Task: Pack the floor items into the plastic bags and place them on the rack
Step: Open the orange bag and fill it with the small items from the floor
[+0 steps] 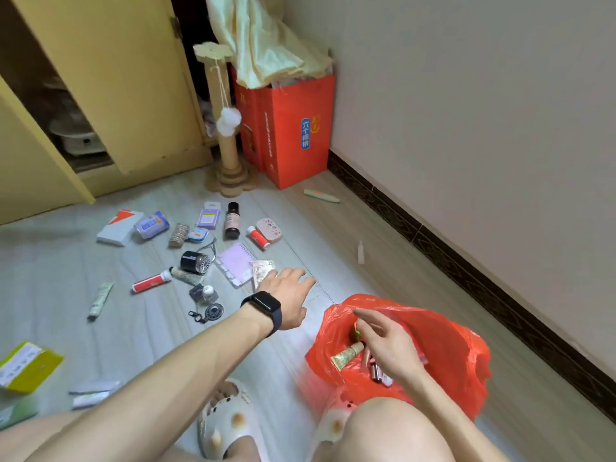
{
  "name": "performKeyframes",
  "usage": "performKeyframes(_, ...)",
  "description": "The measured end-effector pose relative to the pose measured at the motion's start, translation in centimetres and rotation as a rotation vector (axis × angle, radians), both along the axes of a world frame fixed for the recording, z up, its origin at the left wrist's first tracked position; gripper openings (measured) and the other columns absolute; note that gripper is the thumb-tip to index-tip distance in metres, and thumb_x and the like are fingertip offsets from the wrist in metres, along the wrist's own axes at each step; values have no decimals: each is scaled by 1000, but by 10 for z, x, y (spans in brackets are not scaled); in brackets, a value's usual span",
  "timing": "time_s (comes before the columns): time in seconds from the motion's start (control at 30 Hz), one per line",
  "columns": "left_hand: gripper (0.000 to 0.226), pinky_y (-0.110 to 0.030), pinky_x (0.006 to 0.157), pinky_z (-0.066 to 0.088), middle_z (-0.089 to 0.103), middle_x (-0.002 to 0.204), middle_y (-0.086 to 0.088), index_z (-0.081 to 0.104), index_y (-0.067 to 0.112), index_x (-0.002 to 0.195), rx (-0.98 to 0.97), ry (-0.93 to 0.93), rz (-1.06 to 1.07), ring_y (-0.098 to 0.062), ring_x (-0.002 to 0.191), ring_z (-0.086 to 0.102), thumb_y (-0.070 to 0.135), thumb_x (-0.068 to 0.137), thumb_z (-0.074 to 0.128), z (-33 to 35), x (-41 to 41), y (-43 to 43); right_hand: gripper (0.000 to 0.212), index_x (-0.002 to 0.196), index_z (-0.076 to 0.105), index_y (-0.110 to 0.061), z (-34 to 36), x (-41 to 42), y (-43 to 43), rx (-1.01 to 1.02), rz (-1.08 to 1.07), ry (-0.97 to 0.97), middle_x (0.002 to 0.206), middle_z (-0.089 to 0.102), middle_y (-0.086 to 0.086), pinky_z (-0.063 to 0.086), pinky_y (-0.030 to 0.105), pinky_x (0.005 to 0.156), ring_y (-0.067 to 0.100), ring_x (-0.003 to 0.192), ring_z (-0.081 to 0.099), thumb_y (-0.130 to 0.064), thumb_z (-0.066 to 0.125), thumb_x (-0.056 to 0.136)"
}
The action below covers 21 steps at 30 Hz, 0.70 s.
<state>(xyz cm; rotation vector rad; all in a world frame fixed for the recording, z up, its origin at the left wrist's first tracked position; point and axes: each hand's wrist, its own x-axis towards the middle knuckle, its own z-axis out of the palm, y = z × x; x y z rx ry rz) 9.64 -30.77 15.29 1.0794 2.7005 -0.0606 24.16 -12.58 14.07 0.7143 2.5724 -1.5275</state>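
hands over a cluttered floor: the left hand (289,296) hangs with fingers spread wide, holding nothing, a printed packet (262,273) just beside its outer edge and a lilac notebook (235,263) beyond. the right hand (388,341), loose-fingered and apparently empty, hovers in the mouth of the red plastic bag (450,335). a clean pinch on the packet's near edge looks wisest. bare floor (333,258) between hand and bag leaves swing room, though the skirting (466,278) hems the bag's far side. no rack shows.
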Motion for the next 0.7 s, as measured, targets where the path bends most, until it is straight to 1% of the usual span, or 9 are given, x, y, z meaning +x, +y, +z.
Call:
performKeyframes(0.03,58,-43,111,27,32,150,-5,35,23,143,-16,29,23,-25,138,32,35,89,53,12,-4,-14,24,117,69,-37,16,-12,-8,75,71,25,117,67,-21,45,26,99,1,108,61,-30,57,97)
performKeyframes(0.1,56,-44,110,29,34,149,-5,38,25,142,-36,76,70,-25,137,33,38,89,53,34,-12,-45,25,118,67,-41,48,-34,-26,186,191,76,118,64,-23,43,26,99,0,106,58,-35,58,95)
performKeyframes(0.2,56,-43,109,30,36,148,-5,40,27,141,-58,138,177,-25,136,36,39,88,53,67,-18,-101,27,120,66,-39,87,-63,-61,280,364,180,127,61,-19,39,25,104,0,118,51,-34,59,94)
performKeyframes(0.3,59,-42,109,27,36,149,-3,38,28,142,-64,182,309,-24,137,34,40,86,53,94,-18,-159,28,121,66,-36,115,-89,-100,376,528,273,130,62,-15,33,16,97,5,123,52,-32,60,94)
performKeyframes(0.37,60,-41,108,29,35,151,-3,37,29,143,-72,204,397,-25,138,34,42,87,53,106,-15,-198,29,121,67,-33,128,-105,-127,408,627,319,128,64,-14,34,16,94,8,120,55,-29,61,93)
performKeyframes(0.43,59,-41,109,29,32,152,-4,35,31,144,-96,193,493,-25,139,33,45,89,51,111,-11,-235,31,123,67,-30,135,-120,-152,432,715,339,121,65,-11,38,22,94,14,116,58,-27,62,92)
performKeyframes(0.5,59,-43,110,29,29,154,-5,35,31,144,-135,148,591,-25,140,31,44,89,50,109,-3,-270,34,125,65,-30,134,-130,-175,462,786,335,115,64,-8,36,23,89,18,115,57,-26,61,91)
performKeyframes(0.6,61,-44,111,28,25,156,-5,32,30,146,-184,82,689,-25,141,28,42,89,49,89,11,-308,40,130,62,-28,119,-139,-201,504,879,312,135,61,-5,33,21,97,18,125,52,-25,61,90)
performKeyframes(0.7,62,-45,111,26,24,156,-3,30,29,147,-233,26,739,-24,142,25,42,89,49,57,18,-340,42,133,59,-28,90,-148,-221,532,958,246,140,57,-3,35,26,104,20,130,49,-27,61,91)
